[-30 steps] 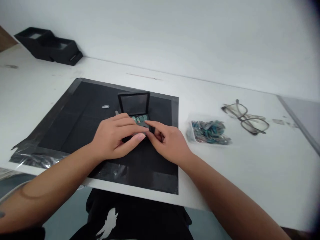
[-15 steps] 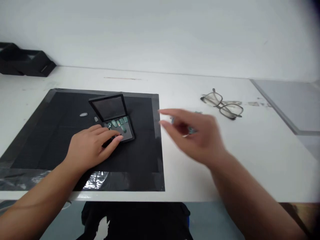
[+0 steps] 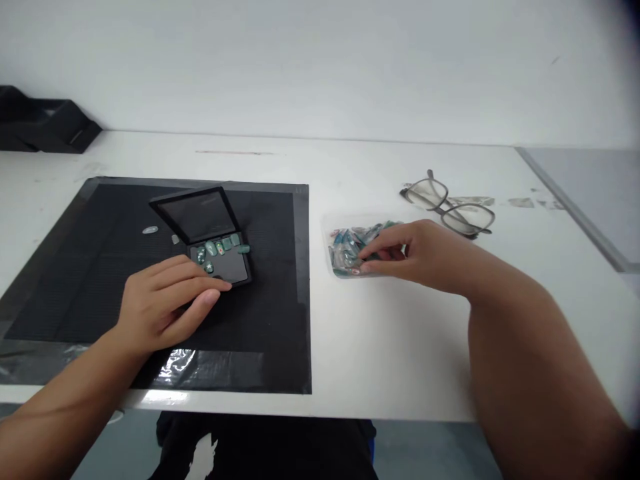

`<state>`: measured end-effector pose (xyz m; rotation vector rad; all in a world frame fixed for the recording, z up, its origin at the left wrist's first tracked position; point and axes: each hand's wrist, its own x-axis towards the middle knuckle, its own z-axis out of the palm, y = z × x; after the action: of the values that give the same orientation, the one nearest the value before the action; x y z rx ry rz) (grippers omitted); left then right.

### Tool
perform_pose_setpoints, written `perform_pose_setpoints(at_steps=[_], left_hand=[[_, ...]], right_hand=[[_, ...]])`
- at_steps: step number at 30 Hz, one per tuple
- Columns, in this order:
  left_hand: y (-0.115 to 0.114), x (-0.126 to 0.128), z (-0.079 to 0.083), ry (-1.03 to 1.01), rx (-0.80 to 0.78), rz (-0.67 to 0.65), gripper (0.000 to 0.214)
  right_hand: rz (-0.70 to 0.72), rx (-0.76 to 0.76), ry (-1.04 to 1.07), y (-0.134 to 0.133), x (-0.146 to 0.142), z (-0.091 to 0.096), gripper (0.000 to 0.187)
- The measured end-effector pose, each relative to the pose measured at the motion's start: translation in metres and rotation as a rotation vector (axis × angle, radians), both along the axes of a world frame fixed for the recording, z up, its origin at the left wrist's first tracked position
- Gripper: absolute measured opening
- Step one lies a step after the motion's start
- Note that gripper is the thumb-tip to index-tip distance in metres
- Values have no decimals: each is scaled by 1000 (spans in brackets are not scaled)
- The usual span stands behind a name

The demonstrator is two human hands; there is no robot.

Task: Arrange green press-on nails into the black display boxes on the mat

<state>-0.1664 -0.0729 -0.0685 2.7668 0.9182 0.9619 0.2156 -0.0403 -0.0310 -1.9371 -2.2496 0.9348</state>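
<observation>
An open black case with a raised lid lies on a dark mat. Inside it, several green press-on nails stand in a row along the back, and one nail sits at an angle at the right end. My left hand is closed at the case's near edge, thumb and forefinger at its front rim. On the right, my right hand reaches into a clear plastic box of loose press-on nails. Its thumb and forefinger pinch among them; what lies between the tips is unclear.
Two pale nails lie loose on the mat left of the case; one is a light oval nail. Eyeglasses rest behind the clear box. Black holders stand at the far left. A grey panel is at the right.
My right hand has come down with its fingers into the clear box, which now shows. In the case, the nail at the right has shifted. The view has moved slightly.
</observation>
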Motion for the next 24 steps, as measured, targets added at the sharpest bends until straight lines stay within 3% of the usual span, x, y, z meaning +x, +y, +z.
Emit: perform_pose_setpoints(at_steps=[6,10,14,19,24], left_hand=[[1,0,4,-37,-75,-57,19],[1,0,5,-37,-83,-64,19],[1,-3,3,-51,-112,-67,22],[1,-5,2,-52,-124,-65,23],[1,0,5,-57,-104,-94,21]], right_hand=[[-46,-7,-24,1,-6,-4,23],[-1,64,5,-1,-5,-3,19],[-68,133,70,-4,0,-1,18],[-108,201,-18,-6,5,1,19],[-11,197,50,-5,-5,-4,24]])
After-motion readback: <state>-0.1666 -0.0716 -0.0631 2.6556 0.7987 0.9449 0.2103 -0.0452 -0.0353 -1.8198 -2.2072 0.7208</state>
